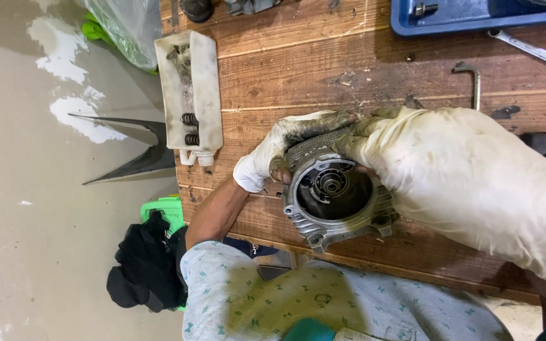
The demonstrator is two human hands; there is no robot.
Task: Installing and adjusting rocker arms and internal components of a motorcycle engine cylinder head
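Both gloved hands clasp the finned metal housing [336, 192] against the wooden bench [298, 69]: left hand [273, 155] grips its far edge, right hand [450, 170] covers the near side. Housing open, bore exposed; spanner [535, 53] beyond right hand unused.

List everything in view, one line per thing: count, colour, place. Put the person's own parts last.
metal engine housing: one, grey with a dark round bore, on the table's near edge between both hands
wooden table: one, brown planks, stained, filling the upper right
cut plastic container: one, off-white, grimy, on the table's left edge, holding dark coil springs
hex key: one, dark metal, L-shaped, on the table above the right hand
spanner: one, silver, upper right
blue tray: one, top right edge
plastic bag: one, clear, top left
black cloth: one heap, on a green object near the floor
left hand: white glove, dirty, gripping the housing's left side
right hand: white glove, covering the housing's right side
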